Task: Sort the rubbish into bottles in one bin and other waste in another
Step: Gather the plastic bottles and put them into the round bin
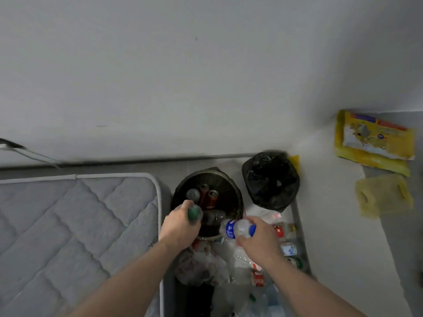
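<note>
A round dark bin (231, 181) stands on the floor by the wall, with clear bottles and red cans (211, 199) inside. To its right is a second bin lined with a black bag (271, 181). My left hand (179, 227) grips a clear bottle with a green cap (194, 213) over the dark bin's near left rim. My right hand (258, 239) grips a clear bottle with a blue label (231, 228), held sideways over the bin's near right rim. Loose bottles, cans and plastic wrap (240, 266) lie on the floor below my hands.
A grey quilted mattress (68, 225) fills the left side, its edge close to the dark bin. On the right, a yellow printed bag (373, 140) and a pale yellow bag (382, 195) sit on a white surface. A white wall rises behind the bins.
</note>
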